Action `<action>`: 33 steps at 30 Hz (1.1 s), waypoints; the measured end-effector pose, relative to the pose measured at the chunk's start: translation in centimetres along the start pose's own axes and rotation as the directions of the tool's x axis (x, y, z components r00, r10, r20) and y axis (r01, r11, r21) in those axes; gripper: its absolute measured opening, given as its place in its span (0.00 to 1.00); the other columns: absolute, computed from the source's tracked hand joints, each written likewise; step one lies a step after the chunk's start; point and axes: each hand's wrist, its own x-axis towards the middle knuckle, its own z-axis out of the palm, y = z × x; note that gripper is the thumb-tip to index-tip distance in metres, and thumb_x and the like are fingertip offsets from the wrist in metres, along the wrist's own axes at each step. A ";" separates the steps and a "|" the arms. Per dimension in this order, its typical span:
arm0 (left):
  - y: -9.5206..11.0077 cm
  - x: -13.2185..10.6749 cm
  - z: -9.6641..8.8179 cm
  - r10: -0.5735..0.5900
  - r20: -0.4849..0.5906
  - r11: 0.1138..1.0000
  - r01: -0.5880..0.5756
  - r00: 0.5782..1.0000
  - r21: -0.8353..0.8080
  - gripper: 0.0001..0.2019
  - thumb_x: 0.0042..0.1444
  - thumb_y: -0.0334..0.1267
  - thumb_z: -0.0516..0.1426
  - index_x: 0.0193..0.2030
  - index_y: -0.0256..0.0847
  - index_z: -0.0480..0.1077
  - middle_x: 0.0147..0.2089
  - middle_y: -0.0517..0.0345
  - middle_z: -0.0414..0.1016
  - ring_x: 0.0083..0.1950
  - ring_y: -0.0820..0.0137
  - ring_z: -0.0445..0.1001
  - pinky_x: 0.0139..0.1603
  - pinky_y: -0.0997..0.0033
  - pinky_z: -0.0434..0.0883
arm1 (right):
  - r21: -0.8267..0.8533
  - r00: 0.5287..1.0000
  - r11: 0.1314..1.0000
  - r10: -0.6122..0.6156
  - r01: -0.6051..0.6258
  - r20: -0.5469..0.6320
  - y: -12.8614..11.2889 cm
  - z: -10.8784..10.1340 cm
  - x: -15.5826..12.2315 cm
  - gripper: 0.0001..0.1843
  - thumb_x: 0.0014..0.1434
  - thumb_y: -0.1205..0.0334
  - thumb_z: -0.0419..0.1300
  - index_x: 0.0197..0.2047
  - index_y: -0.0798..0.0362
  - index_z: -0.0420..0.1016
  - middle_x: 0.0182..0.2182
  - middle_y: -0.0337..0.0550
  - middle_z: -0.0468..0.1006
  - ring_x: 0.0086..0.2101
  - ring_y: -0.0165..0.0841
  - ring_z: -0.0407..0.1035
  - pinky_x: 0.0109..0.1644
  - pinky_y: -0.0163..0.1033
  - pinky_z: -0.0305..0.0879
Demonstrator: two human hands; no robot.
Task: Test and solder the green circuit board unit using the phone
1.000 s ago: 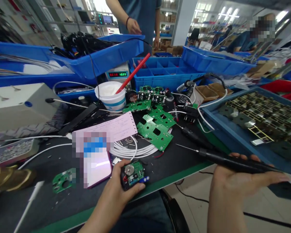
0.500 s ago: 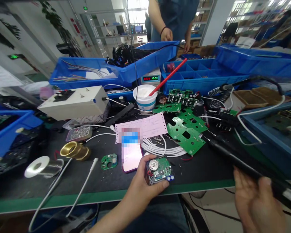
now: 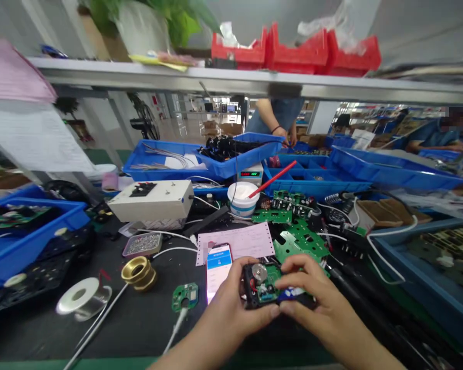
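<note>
Cluttered counter is carrying boards. Left hand and right hand are clamping fingers on the small module at 6 o'clock; keep pressure even, clear of components.

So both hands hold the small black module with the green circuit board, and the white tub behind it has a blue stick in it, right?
Not quite: the stick in the white tub is red, as the head view shows. Left hand and right hand do both hold the small black module with the green circuit board.
</note>
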 end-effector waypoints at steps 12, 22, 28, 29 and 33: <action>6.2 4.5 -6.8 0.186 -0.101 0.983 -0.185 0.977 0.020 0.27 0.45 0.41 0.66 0.47 0.38 0.58 0.43 0.54 0.68 0.45 0.64 0.68 0.44 0.69 0.63 | 0.031 0.978 0.984 -0.176 0.174 0.115 -3.0 1.2 12.2 0.10 0.59 0.54 0.59 0.43 0.46 0.70 0.56 0.44 0.63 0.58 0.36 0.58 0.62 0.47 0.55; 5.5 6.6 -9.5 0.141 -0.116 0.984 -0.152 0.983 -0.092 0.29 0.43 0.45 0.68 0.45 0.37 0.58 0.41 0.54 0.68 0.44 0.65 0.68 0.42 0.70 0.64 | -0.083 0.910 0.907 -0.415 0.413 -0.005 -2.6 3.2 15.4 0.04 0.59 0.66 0.59 0.38 0.48 0.72 0.41 0.40 0.73 0.45 0.29 0.69 0.49 0.35 0.67; 5.9 7.0 -9.9 0.152 -0.092 0.981 -0.161 0.984 -0.107 0.28 0.44 0.45 0.68 0.44 0.37 0.58 0.41 0.56 0.68 0.43 0.67 0.68 0.43 0.71 0.64 | -0.184 0.813 0.815 -0.573 0.550 -0.105 -2.8 3.8 16.0 0.07 0.58 0.68 0.59 0.41 0.50 0.72 0.38 0.43 0.74 0.41 0.31 0.72 0.44 0.34 0.71; 5.9 7.0 -10.0 0.155 -0.087 0.983 -0.162 0.984 -0.082 0.27 0.45 0.45 0.68 0.44 0.37 0.58 0.41 0.56 0.68 0.43 0.67 0.68 0.43 0.71 0.64 | -0.183 0.817 0.818 -0.567 0.545 -0.103 -2.8 3.8 16.0 0.07 0.58 0.68 0.59 0.41 0.50 0.72 0.38 0.43 0.74 0.40 0.31 0.72 0.43 0.34 0.71; 5.7 6.6 -10.3 0.179 -0.111 0.983 -0.182 0.978 -0.017 0.27 0.46 0.44 0.67 0.46 0.38 0.59 0.41 0.56 0.69 0.44 0.66 0.68 0.44 0.69 0.64 | -0.102 0.882 0.882 -0.467 0.460 -0.057 -2.0 3.7 15.7 0.09 0.59 0.64 0.59 0.44 0.46 0.70 0.47 0.44 0.72 0.50 0.33 0.68 0.53 0.40 0.68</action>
